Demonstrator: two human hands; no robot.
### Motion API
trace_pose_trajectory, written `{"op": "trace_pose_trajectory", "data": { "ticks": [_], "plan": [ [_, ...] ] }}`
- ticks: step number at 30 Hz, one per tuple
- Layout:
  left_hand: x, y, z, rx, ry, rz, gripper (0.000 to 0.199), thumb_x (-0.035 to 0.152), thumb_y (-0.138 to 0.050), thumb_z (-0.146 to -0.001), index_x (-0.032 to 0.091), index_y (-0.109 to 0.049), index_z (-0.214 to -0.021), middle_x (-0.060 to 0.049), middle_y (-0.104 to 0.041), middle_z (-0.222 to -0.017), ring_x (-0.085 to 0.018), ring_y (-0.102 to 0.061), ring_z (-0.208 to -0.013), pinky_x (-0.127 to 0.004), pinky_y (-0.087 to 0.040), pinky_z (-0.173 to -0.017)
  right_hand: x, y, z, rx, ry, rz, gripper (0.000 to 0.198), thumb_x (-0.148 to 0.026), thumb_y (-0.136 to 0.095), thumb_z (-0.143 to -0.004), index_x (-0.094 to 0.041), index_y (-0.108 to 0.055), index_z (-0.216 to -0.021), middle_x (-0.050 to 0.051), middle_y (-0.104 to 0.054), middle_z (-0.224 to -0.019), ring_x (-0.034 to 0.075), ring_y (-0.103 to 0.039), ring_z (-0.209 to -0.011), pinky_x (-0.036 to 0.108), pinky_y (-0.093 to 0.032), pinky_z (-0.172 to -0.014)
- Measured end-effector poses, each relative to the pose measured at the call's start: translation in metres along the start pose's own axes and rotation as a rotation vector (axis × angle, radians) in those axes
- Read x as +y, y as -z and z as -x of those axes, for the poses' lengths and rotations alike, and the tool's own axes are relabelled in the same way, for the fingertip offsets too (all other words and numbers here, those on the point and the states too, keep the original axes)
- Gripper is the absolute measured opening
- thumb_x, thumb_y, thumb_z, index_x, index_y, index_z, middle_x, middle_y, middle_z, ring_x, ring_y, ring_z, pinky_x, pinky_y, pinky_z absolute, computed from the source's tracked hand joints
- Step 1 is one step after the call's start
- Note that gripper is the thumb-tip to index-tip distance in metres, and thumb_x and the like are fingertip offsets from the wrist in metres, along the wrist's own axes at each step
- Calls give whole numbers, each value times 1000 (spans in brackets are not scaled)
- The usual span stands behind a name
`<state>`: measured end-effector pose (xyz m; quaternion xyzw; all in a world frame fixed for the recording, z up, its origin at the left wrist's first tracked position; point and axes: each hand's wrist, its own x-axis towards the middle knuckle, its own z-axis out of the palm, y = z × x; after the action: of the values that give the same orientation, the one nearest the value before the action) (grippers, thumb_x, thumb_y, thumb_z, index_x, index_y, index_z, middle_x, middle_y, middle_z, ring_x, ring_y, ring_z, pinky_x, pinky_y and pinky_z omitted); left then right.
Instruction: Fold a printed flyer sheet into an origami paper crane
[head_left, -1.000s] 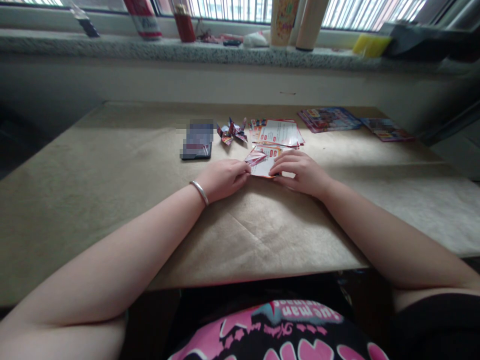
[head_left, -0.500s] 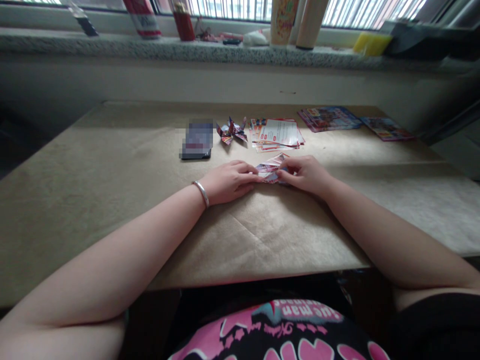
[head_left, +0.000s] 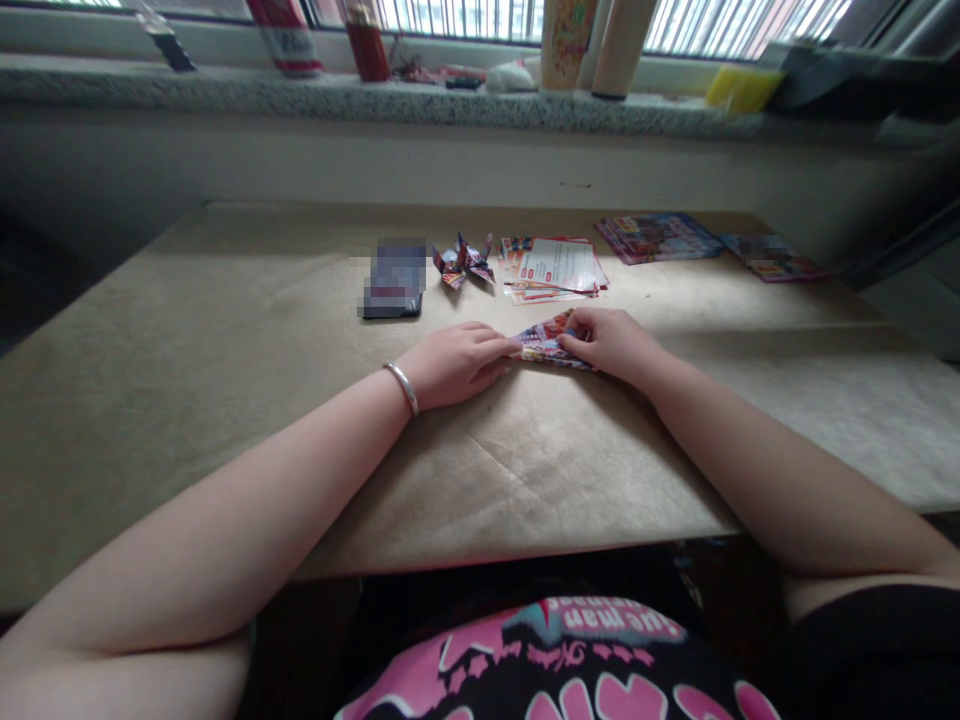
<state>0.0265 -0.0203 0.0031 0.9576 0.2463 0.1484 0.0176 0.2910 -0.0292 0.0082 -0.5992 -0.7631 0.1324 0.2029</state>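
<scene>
The folded paper [head_left: 544, 343] lies just right of the centre of the frame, on the tabletop [head_left: 187, 350], squarely between the two hands; its long axis runs roughly left to right, narrowing to a tip at the left end and broadening towards the right, with the upper edge climbing to the right; both hands touch it, so neither is nearer.

The left hand [head_left: 466, 363] meets the narrow tip from the left, its fingertips lying over that end; whether its thumb closes the grip from below, I cannot tell; the right hand [head_left: 613, 345] comes in from the right, its grip pinching the broad end between thumb and forefinger, partly covering it.

Above the folded paper in the frame, apart from it, sit the loose sheets [head_left: 570, 264]; to their left stand the paper figures [head_left: 463, 264], then a dark flat object [head_left: 396, 282], its surface blurred out; towards the upper right lie two printed stacks, the nearer [head_left: 660, 238] beside the farther [head_left: 776, 258].
</scene>
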Motion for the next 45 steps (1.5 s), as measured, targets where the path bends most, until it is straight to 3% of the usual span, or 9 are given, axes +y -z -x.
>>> {"op": "trace_pose_trajectory", "data": {
  "ticks": [8, 11, 14, 18, 22, 26, 34, 45],
  "plan": [
    [-1, -2, 1, 22, -59, -8, 38, 25, -47, -96, 16, -61, -131, -13, -70, -124, -22, -68, -111, -38, -56, -98, 6, 2, 0, 58, 19, 155, 18, -37, -60, -86, -22, -67, -79, 6, -71, -82, 20, -58, -69, 31, -37, -58],
    [-1, -5, 0, 20, -63, -5, 40, 25, -51, -95, 16, -60, -133, -13, -68, -128, -22, -66, -115, -39, -55, -101, 4, 5, 1, 142, 141, 285, 20, -35, -57, -88, -20, -70, -89, 11, -72, -96, 27, -61, -85, 38, -44, -71],
    [1, -7, -2, 31, -92, 8, 41, 25, -51, -95, 15, -59, -134, -14, -67, -130, -23, -65, -118, -39, -54, -104, -5, 6, 4, 238, 314, 375, 26, -34, -50, -93, -19, -71, -101, 14, -72, -108, 32, -58, -102, 47, -42, -91],
    [6, -9, -4, 46, -128, 17, 42, 22, -49, -96, 13, -58, -136, -15, -65, -133, -23, -63, -121, -39, -52, -107, -20, 2, 9, 173, 448, 391, 30, -37, -46, -97, -21, -72, -96, 10, -73, -102, 29, -58, -101, 45, -39, -99],
    [7, -9, -4, 50, -117, 15, 44, 21, -50, -95, 12, -56, -138, -16, -64, -135, -23, -63, -122, -39, -53, -106, -21, -6, 6, 136, 393, 403, 30, -36, -48, -96, -19, -71, -86, 10, -73, -92, 27, -58, -97, 43, -38, -98],
    [6, -7, -3, 34, -121, -2, 41, 22, -49, -96, 15, -59, -135, -14, -65, -134, -23, -64, -120, -39, -54, -103, -10, -10, -2, 85, 318, 314, 26, -38, -53, -92, -19, -69, -84, 10, -72, -94, 26, -59, -94, 39, -41, -89],
    [9, -4, -3, 40, -49, -61, 36, 24, -48, -97, 13, -66, -127, -14, -69, -123, -24, -65, -110, -40, -56, -98, 3, -13, -11, 56, 156, 166, 19, -36, -62, -87, -19, -70, -85, 10, -73, -98, 26, -61, -96, 38, -43, -89],
    [12, -1, -6, -1, 35, -76, 39, 28, -49, -97, 13, -63, -130, -13, -70, -114, -24, -64, -103, -40, -55, -93, 8, -16, -15, 56, 130, 143, 15, -33, -63, -87, -19, -69, -84, 10, -73, -95, 25, -62, -92, 38, -44, -85]
  ]
}}
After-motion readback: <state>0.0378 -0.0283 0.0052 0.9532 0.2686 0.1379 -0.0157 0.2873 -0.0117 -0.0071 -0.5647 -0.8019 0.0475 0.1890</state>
